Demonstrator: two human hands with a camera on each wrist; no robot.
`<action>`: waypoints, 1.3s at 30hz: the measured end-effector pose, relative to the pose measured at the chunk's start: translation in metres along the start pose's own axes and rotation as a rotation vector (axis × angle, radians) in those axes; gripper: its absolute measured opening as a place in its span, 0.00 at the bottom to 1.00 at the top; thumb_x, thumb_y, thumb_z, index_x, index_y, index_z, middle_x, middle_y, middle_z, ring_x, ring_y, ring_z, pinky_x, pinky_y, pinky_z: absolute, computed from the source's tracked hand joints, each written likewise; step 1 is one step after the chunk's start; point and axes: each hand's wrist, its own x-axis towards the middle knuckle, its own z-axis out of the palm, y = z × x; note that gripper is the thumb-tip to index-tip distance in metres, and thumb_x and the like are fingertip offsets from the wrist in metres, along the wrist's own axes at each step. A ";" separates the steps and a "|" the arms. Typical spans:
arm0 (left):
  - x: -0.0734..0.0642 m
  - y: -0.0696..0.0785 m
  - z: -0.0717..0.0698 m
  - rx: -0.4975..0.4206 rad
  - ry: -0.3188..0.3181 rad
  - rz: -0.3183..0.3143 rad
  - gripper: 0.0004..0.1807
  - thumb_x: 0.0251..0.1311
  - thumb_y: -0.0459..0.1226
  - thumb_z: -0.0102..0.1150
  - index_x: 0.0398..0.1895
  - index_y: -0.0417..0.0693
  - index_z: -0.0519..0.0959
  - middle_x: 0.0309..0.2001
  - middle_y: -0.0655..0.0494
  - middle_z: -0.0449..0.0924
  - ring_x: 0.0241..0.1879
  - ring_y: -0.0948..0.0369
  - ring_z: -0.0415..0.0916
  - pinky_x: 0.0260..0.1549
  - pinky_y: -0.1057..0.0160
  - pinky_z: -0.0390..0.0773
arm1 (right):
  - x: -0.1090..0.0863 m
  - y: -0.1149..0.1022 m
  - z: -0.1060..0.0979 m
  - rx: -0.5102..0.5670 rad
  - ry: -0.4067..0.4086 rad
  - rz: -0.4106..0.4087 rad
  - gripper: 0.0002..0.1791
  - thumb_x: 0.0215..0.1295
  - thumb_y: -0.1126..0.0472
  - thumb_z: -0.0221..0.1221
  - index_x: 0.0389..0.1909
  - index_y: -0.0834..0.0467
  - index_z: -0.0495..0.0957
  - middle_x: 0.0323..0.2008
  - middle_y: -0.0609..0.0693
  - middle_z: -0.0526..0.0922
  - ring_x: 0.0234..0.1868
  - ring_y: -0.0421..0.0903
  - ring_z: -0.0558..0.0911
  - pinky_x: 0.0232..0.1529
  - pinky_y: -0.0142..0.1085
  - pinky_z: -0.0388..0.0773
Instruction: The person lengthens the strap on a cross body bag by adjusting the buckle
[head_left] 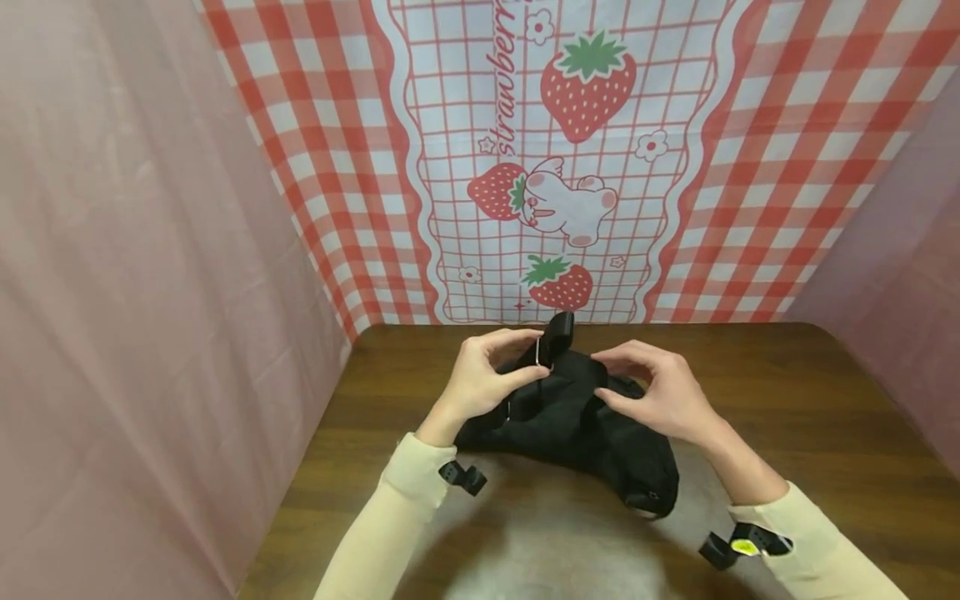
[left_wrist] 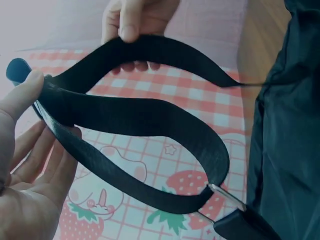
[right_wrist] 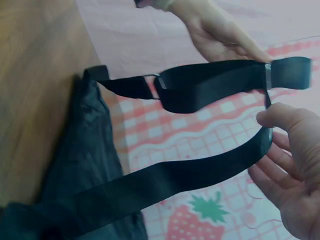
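A soft black bag [head_left: 562,429] lies on the wooden table with its black webbing strap raised. My left hand [head_left: 476,379] pinches the strap beside a metal slider [right_wrist: 268,75], thumb on one side and fingers on the other. A short loop of webbing sticks out past that slider. With thumb and fingertips, my right hand [head_left: 663,392] holds a single run of the strap [right_wrist: 200,175] farther right. Between the left hand and the bag, the webbing doubles back through a metal ring [left_wrist: 227,196] near the bag's end.
Behind the wooden table [head_left: 787,400] hangs a red-and-white checked cloth [head_left: 322,125] printed with strawberries. Pink curtains [head_left: 135,292] close off both sides. A small black camera [head_left: 462,477] sits on the left wrist, and another [head_left: 738,546] on the right.
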 end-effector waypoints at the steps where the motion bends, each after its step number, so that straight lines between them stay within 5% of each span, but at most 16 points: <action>1: -0.001 -0.001 -0.001 -0.004 0.002 0.010 0.25 0.58 0.27 0.77 0.61 0.37 0.85 0.56 0.40 0.88 0.58 0.51 0.87 0.61 0.62 0.86 | 0.000 -0.001 -0.004 -0.012 -0.009 -0.005 0.28 0.53 0.70 0.79 0.57 0.52 0.87 0.47 0.45 0.87 0.47 0.40 0.87 0.53 0.18 0.82; 4: -0.003 -0.001 0.000 -0.020 0.005 0.042 0.26 0.58 0.26 0.77 0.61 0.36 0.85 0.56 0.39 0.88 0.58 0.49 0.87 0.62 0.60 0.86 | 0.000 -0.004 -0.012 0.000 -0.043 -0.015 0.30 0.55 0.72 0.77 0.59 0.53 0.86 0.47 0.43 0.85 0.47 0.40 0.84 0.52 0.19 0.82; 8: -0.004 0.000 0.002 -0.039 0.009 0.066 0.26 0.58 0.25 0.76 0.62 0.36 0.84 0.56 0.38 0.87 0.59 0.48 0.86 0.62 0.59 0.85 | 0.002 -0.007 -0.012 0.080 -0.081 -0.014 0.33 0.56 0.76 0.72 0.63 0.52 0.84 0.45 0.42 0.80 0.40 0.40 0.75 0.38 0.26 0.77; 12: -0.004 0.000 0.004 -0.042 0.008 0.056 0.27 0.59 0.25 0.75 0.63 0.37 0.84 0.57 0.39 0.87 0.59 0.49 0.86 0.62 0.60 0.86 | 0.007 -0.010 -0.007 0.085 -0.061 -0.003 0.32 0.58 0.71 0.76 0.64 0.50 0.84 0.42 0.41 0.79 0.35 0.39 0.71 0.31 0.33 0.70; 21: -0.003 -0.002 0.005 -0.058 0.019 0.060 0.26 0.60 0.25 0.75 0.63 0.38 0.83 0.58 0.39 0.86 0.58 0.47 0.85 0.62 0.57 0.86 | 0.015 -0.019 -0.003 -0.015 0.069 -0.017 0.28 0.50 0.65 0.83 0.54 0.50 0.90 0.36 0.44 0.83 0.32 0.38 0.74 0.31 0.29 0.70; 39: -0.005 0.000 0.007 -0.092 0.049 0.031 0.25 0.60 0.25 0.74 0.63 0.37 0.83 0.59 0.39 0.86 0.59 0.45 0.85 0.62 0.58 0.86 | 0.008 -0.014 -0.009 0.000 0.067 0.044 0.30 0.50 0.65 0.83 0.55 0.46 0.89 0.38 0.40 0.83 0.34 0.36 0.78 0.31 0.24 0.78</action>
